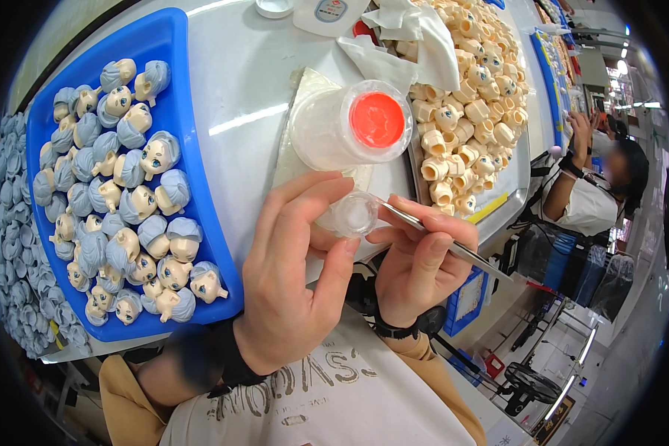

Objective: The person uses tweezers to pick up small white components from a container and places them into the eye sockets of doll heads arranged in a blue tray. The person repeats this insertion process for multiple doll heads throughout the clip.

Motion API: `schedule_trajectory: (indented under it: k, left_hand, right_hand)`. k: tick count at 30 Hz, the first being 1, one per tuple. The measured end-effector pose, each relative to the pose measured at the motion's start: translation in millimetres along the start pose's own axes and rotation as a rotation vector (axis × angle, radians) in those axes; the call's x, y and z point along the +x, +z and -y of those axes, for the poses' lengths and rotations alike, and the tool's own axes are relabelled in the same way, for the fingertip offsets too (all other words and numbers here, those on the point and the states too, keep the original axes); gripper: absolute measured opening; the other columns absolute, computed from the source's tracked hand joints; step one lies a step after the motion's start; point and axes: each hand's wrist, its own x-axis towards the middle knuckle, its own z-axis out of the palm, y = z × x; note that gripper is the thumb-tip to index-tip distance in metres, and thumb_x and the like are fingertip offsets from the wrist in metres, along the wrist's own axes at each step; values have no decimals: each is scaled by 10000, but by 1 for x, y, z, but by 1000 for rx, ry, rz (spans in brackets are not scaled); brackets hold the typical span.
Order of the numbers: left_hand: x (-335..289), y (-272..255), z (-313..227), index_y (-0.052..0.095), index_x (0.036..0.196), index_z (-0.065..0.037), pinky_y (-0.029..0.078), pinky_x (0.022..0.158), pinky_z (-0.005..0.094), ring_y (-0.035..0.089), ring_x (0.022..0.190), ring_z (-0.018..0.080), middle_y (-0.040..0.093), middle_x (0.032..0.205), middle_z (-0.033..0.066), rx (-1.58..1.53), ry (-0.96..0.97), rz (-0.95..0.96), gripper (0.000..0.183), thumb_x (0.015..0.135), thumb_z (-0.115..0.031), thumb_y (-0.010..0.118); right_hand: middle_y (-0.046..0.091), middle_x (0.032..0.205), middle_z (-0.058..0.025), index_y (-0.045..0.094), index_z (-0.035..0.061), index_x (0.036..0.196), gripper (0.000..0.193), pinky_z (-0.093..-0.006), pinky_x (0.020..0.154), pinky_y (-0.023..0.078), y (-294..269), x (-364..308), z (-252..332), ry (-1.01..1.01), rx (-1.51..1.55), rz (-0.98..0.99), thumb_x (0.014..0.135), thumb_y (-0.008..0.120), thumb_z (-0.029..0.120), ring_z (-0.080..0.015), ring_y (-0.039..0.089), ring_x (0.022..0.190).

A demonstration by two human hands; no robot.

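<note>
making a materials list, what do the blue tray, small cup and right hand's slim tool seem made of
Blue tray: probably plastic, smooth, slightly glossy, evenly coloured. Small cup: likely plastic, translucent; glass possible. Slim tool: apparently metal, silvery with bright highlights.

The tray (177, 97) is a solid bright blue, and the doll heads (158, 154) in it wear dusty grey-blue hair over cream faces with painted blue-green eyes. The hair pieces (13, 238) beside it match that grey-blue. On the pale white table (238, 82) I see a heap of peachy-cream parts (490, 134), a few bearing blue eyes. The tub (316, 134) is cloudy white, its round top patch (377, 119) vivid orange-red. The little cup (357, 214) is clear, the tweezers (464, 254) silver. The person's white shirt (312, 409) has dark brownish lettering; the sleeves (126, 394) are tan.
</note>
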Motion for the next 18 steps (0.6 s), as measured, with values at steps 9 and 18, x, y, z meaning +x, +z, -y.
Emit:
schedule_trajectory:
  k: [9,18]
  left_hand:
    - [1,4,1,491,1154,55,513,594,242,596,682,169,491,1179,196,-4,15,-55,381,779,64,561]
    - [0,3,1,490,1160,53,517,597,244,595,691,171,487,1187,196,-5,22,-53,396,770,71,560]
  right_hand:
    - [603,946,-296,443,-40,1008,231,-326,550,583,1,0,1,9,-9,3,946,459,182,-349,659,781]
    - [593,955,-306,437,-40,1016,239,-331,564,586,1,-1,1,31,45,-20,945,462,187,-367,655,797]
